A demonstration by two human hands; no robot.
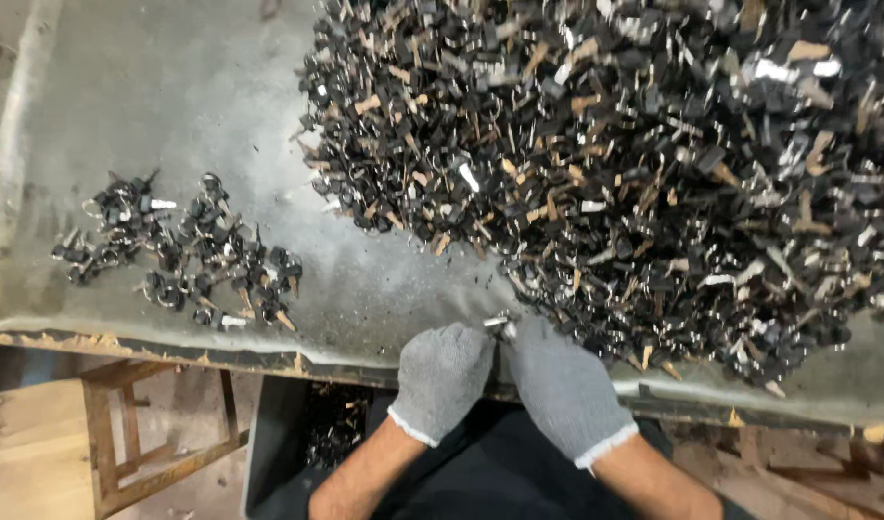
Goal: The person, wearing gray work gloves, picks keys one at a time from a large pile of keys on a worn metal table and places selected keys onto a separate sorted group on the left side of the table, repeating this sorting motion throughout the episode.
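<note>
This is a workshop, plain as day. Beyond the gloved right hand (564, 385) a huge heap of small black-headed keys (653, 164) sprawls over a scuffed grey metal bench (172, 87). Off past the left hand (442, 376), a smaller sorted bunch of keys (187, 255) lies apart. Below the chipped bench edge, a rusty metal frame (124, 433) stands on a dusty floor, beside a dark bin (297, 433).

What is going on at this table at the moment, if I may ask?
A person in grey knit gloves holds a small metal piece between the left hand and right hand at the table edge. A huge heap of keys lies beyond, a small cluster of keys to the left.
</note>
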